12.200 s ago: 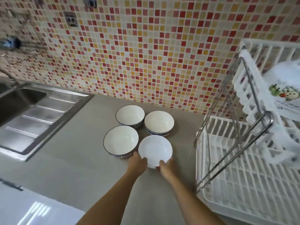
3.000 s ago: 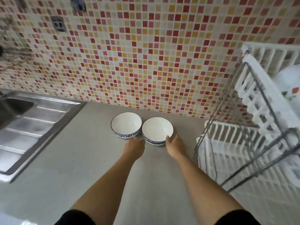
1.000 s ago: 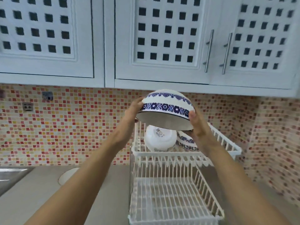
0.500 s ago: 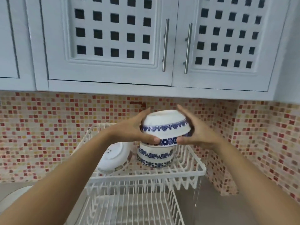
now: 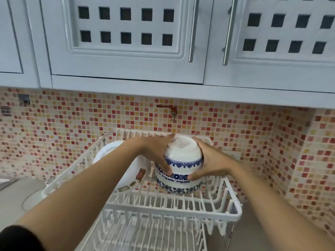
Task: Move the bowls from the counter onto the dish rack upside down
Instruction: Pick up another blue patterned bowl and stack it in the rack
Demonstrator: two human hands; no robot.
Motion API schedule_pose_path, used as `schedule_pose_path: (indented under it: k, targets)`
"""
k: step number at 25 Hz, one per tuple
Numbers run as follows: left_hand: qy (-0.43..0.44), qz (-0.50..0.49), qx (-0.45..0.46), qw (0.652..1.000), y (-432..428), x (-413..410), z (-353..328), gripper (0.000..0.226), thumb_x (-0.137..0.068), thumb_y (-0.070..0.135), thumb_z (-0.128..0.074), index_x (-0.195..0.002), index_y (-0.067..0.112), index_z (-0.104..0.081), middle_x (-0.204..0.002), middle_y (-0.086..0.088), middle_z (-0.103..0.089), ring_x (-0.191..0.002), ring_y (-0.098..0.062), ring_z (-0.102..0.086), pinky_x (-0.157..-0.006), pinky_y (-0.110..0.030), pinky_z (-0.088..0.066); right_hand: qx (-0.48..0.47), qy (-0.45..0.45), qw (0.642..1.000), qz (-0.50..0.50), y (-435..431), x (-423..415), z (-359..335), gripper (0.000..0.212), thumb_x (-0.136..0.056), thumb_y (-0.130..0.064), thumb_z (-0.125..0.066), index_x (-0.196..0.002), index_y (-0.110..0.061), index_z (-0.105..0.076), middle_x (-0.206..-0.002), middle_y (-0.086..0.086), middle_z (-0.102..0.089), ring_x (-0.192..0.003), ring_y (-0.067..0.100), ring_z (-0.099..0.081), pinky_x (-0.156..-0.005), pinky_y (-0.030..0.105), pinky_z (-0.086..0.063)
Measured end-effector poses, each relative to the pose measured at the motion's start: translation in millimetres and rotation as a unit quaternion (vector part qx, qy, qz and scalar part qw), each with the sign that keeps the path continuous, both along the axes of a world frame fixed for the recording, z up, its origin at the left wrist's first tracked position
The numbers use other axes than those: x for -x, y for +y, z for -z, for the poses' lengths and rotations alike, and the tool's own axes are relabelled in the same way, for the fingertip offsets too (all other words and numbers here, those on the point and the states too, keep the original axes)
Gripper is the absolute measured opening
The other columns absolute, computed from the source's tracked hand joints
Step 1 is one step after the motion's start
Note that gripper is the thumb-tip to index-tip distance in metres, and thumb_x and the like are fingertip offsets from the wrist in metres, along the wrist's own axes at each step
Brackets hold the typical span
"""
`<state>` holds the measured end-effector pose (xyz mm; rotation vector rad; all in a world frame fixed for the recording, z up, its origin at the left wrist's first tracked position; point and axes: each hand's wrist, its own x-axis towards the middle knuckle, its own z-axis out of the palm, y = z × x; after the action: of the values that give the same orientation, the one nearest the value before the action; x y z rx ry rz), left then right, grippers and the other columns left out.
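A white bowl with a blue flower band [image 5: 183,154] is upside down, held between my left hand [image 5: 157,153] and my right hand [image 5: 210,160]. It rests on top of another upturned blue-banded bowl [image 5: 177,183] on the upper tier of the white dish rack [image 5: 172,209]. A plain white bowl [image 5: 116,156] leans tilted at the left of that tier, partly behind my left forearm. At the left edge, one more bowl [image 5: 34,198] shows on the counter, half hidden by the rack and my arm.
The rack's lower tier [image 5: 150,236] lies below. The grey counter [image 5: 10,200] runs to the left, with a sink edge [image 5: 5,182] at the far left. Mosaic tile wall [image 5: 253,138] stands behind and to the right. White cabinets [image 5: 126,42] hang overhead.
Both hands have lowered the upturned bowl down onto the bowl that sat in the rack's upper tier. The view has tipped downward and closer.
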<state>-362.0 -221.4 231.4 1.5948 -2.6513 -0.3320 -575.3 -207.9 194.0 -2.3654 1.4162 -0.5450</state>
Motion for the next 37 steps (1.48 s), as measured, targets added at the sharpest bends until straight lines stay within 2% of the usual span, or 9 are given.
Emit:
schedule_pose_path:
  k: [9, 14, 18, 21, 24, 27, 29, 31, 37]
  targets:
    - [-0.072, -0.036, -0.035, 0.996, -8, 12, 13, 0.133, -0.061, 0.049, -0.082, -0.15, 0.023, 0.014, -0.159, -0.003, -0.022, -0.143, -0.027, -0.029, -0.116, -0.041, -0.027, -0.022, 0.117, 0.992, 0.04, -13, 1, 5, 0.13, -0.032, -0.068, -0.082, -0.14, -0.044, -0.015, -0.14, -0.014, -0.048, -0.122, 0.013, -0.049, -0.103, 0.039, -0.044]
    - [-0.082, -0.044, -0.051, 0.994, -6, 14, 14, 0.137, -0.06, 0.047, -0.084, -0.149, 0.023, 0.018, -0.159, -0.005, -0.021, -0.141, -0.03, -0.033, -0.113, -0.043, -0.034, -0.047, 0.126, 0.989, 0.06, -11, -3, 2, 0.135, -0.024, -0.069, -0.083, -0.139, -0.046, -0.015, -0.142, -0.012, -0.047, -0.125, 0.016, -0.048, -0.106, 0.043, -0.042]
    - [-0.074, -0.01, -0.005, 0.997, 8, 8, 8, 0.131, -0.069, 0.048, -0.077, -0.147, 0.02, 0.024, -0.161, -0.004, 0.013, -0.149, -0.029, -0.009, -0.12, -0.045, -0.018, -0.042, 0.179, 0.978, 0.101, 7, -14, -8, 0.134, -0.04, -0.058, -0.086, -0.148, -0.033, -0.011, -0.155, -0.006, -0.028, -0.14, 0.021, -0.033, -0.114, 0.043, -0.032]
    - [-0.011, 0.028, 0.086, 0.996, 25, -7, -6, 0.1, -0.088, 0.04, -0.059, -0.151, 0.011, 0.013, -0.161, -0.005, 0.01, -0.15, -0.024, -0.002, -0.12, -0.039, -0.01, -0.017, 0.219, 0.966, 0.137, 24, -27, -21, 0.115, -0.066, -0.035, -0.079, -0.152, -0.019, -0.003, -0.161, 0.001, -0.008, -0.147, 0.02, -0.015, -0.12, 0.039, -0.021]
    - [0.036, 0.038, 0.167, 0.985, 51, -45, -19, 0.067, -0.1, 0.031, -0.038, -0.152, 0.009, -0.003, -0.162, -0.008, -0.006, -0.149, -0.025, -0.012, -0.12, -0.035, -0.013, 0.045, 0.171, 0.974, 0.14, 47, -62, -35, 0.083, -0.087, -0.017, -0.058, -0.152, -0.018, -0.006, -0.162, 0.002, -0.004, -0.148, 0.02, -0.012, -0.121, 0.038, -0.019]
    - [0.096, 0.014, 0.177, 0.979, 74, -104, -25, 0.054, -0.102, 0.032, -0.028, -0.15, 0.008, -0.02, -0.157, -0.011, -0.026, -0.144, -0.027, -0.027, -0.116, -0.038, -0.024, 0.121, 0.114, 0.977, 0.135, 74, -123, -45, 0.06, -0.1, -0.026, -0.037, -0.152, -0.016, -0.009, -0.161, 0.002, -0.008, -0.148, 0.018, -0.011, -0.12, 0.036, -0.013]
    - [0.111, -0.011, 0.184, 0.977, 89, -144, -26, 0.053, -0.102, 0.034, -0.026, -0.148, 0.008, -0.026, -0.154, -0.013, -0.033, -0.141, -0.029, -0.032, -0.114, -0.038, -0.027, 0.161, 0.101, 0.974, 0.125, 89, -169, -49, 0.058, -0.101, -0.035, -0.03, -0.152, -0.014, -0.011, -0.161, 0.002, -0.011, -0.148, 0.017, -0.012, -0.119, 0.035, -0.011]
    - [0.098, -0.037, 0.189, 0.976, 106, -195, -22, 0.054, -0.102, 0.034, -0.025, -0.149, 0.008, -0.023, -0.156, -0.012, -0.028, -0.143, -0.028, -0.029, -0.116, -0.038, -0.024, 0.175, 0.086, 0.975, 0.108, 101, -225, -49, 0.059, -0.101, -0.038, -0.027, -0.152, -0.013, -0.012, -0.161, 0.002, -0.012, -0.148, 0.017, -0.011, -0.119, 0.033, -0.011]
    - [0.067, -0.148, 0.14, 0.977, 131, -347, 24, 0.059, -0.1, 0.042, -0.022, -0.151, 0.013, -0.017, -0.16, -0.007, -0.017, -0.148, -0.027, -0.015, -0.12, -0.04, -0.015, 0.139, 0.018, 0.986, 0.086, 117, -380, -9, 0.06, -0.1, -0.039, -0.026, -0.151, -0.011, -0.011, -0.161, 0.006, -0.01, -0.149, 0.023, -0.01, -0.119, 0.038, -0.012]
